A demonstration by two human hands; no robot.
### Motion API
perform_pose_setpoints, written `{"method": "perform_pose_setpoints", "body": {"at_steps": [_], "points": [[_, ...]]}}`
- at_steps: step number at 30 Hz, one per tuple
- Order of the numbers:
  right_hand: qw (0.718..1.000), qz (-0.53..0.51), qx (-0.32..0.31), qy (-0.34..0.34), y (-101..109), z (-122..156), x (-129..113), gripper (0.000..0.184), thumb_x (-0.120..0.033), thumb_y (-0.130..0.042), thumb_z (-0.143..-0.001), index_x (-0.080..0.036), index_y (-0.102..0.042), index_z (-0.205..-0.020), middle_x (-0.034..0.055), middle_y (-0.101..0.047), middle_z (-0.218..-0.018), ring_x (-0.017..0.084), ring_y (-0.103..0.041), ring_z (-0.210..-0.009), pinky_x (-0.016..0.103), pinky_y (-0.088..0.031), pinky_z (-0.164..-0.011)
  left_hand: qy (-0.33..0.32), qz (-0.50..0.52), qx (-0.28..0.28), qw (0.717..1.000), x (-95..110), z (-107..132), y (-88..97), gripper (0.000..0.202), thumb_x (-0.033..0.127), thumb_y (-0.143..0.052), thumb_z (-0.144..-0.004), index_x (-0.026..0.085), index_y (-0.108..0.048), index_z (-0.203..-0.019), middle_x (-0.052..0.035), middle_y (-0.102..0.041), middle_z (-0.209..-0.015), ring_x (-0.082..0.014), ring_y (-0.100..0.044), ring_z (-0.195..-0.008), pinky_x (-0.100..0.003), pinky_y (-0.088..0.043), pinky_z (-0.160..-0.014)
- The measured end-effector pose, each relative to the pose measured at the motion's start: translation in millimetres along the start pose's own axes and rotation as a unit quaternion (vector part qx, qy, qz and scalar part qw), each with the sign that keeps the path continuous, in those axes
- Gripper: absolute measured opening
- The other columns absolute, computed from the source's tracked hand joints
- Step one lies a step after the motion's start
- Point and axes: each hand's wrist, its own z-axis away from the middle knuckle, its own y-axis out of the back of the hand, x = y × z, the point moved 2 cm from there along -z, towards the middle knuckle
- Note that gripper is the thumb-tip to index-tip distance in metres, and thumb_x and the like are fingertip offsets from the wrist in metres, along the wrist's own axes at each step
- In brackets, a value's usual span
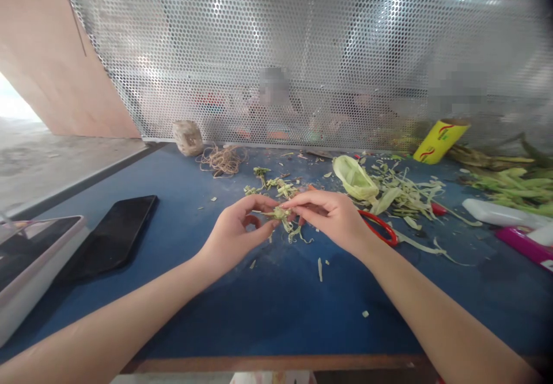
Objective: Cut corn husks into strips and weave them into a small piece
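Observation:
Above the middle of the blue table (259, 315), both my hands meet on a small knotted piece of pale green husk strips (283, 213). Loose strip ends dangle under it. My left hand (235, 225) pinches its left side between thumb and fingers. From the right, the fingertips of my right hand (334, 214) close on its top and right edge. Just behind lie more small knotted green pieces (280, 186), partly covered by my hands. Red-handled scissors (382, 231) rest beside my right wrist, their other parts mostly hidden.
A cupped husk (354, 178) and shredded strips (410, 194) lie right of centre. Twine (222, 161) and a jar-like object (188, 137) stand back left. A phone (123, 231) lies left; a yellow tube (440, 141) is back right. Perforated metal mesh (302, 44) walls the back, people behind it.

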Motion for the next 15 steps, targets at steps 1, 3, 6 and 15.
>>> {"method": "perform_pose_setpoints", "body": {"at_steps": [1, 3, 6, 15], "points": [[1.000, 0.009, 0.000, 0.005, 0.5, 0.3, -0.3, 0.020, -0.014, -0.052, -0.078, -0.024, -0.066, -0.089, -0.0008, -0.066, -0.083, 0.010, -0.062, -0.069, 0.021, -0.051, -0.061, 0.000, -0.005, -0.001, 1.000, -0.1, 0.0, 0.1, 0.021, 0.022, -0.058, -0.074, 0.016, -0.055, -0.093, -0.0039, -0.058, -0.088, -0.0144, -0.055, -0.079, -0.026, -0.045, -0.067], [1.000, 0.014, -0.002, 0.006, 0.9, 0.9, -0.8, 0.020, -0.014, -0.052, -0.078, -0.023, -0.066, -0.089, -0.0010, -0.066, -0.081, 0.009, -0.061, -0.067, 0.020, -0.051, -0.060, 0.006, -0.007, -0.007, 1.000, -0.4, 0.0, -0.3, 0.020, 0.023, -0.058, -0.074, 0.016, -0.055, -0.092, -0.0042, -0.059, -0.088, -0.0141, -0.055, -0.077, -0.026, -0.045, -0.066], [1.000, -0.008, -0.006, -0.005, -0.2, 1.0, -0.3, 0.020, -0.016, -0.051, -0.079, -0.023, -0.065, -0.092, -0.0005, -0.066, -0.081, 0.009, -0.062, -0.066, 0.020, -0.051, -0.059, 0.017, 0.006, -0.015, 1.000, -1.2, -0.2, -1.6, 0.022, 0.023, -0.058, -0.074, 0.016, -0.054, -0.094, -0.0049, -0.059, -0.091, -0.0142, -0.056, -0.077, -0.025, -0.045, -0.065], [0.999, -0.035, 0.012, 0.001, -3.4, 1.6, 4.4, 0.015, -0.021, -0.052, -0.079, -0.021, -0.064, -0.087, -0.0017, -0.063, -0.072, 0.007, -0.058, -0.049, 0.020, -0.049, -0.051, 0.041, 0.102, -0.077, 0.991, 0.7, -0.7, -6.3, 0.031, 0.023, -0.060, -0.073, 0.015, -0.048, -0.101, -0.0037, -0.060, -0.084, -0.0147, -0.057, -0.079, -0.027, -0.044, -0.070]]}}
